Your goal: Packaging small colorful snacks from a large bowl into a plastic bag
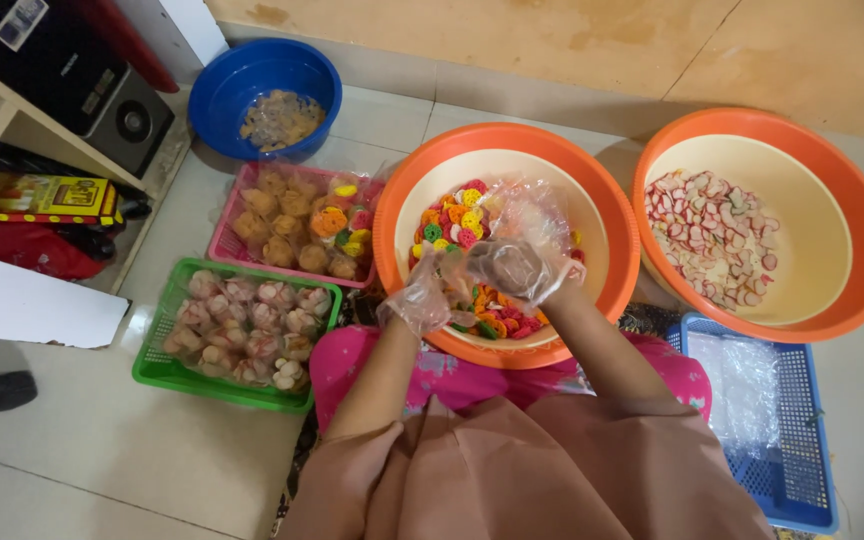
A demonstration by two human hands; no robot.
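Clearly your right hand point(522, 268) clamps its grip on a thin clear plastic bag point(527, 215) above the orange basin point(392, 225) of coloured crackers point(457, 225); your left hand point(422, 300) pinches its edge. Flimsy, slippery, light: hold the rim.

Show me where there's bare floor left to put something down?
Bare tile lies below the green basket, left of the person's knee. A smaller strip lies between the blue bowl and the middle orange bowl. Around both hands it's crowded: bowls and baskets touch.
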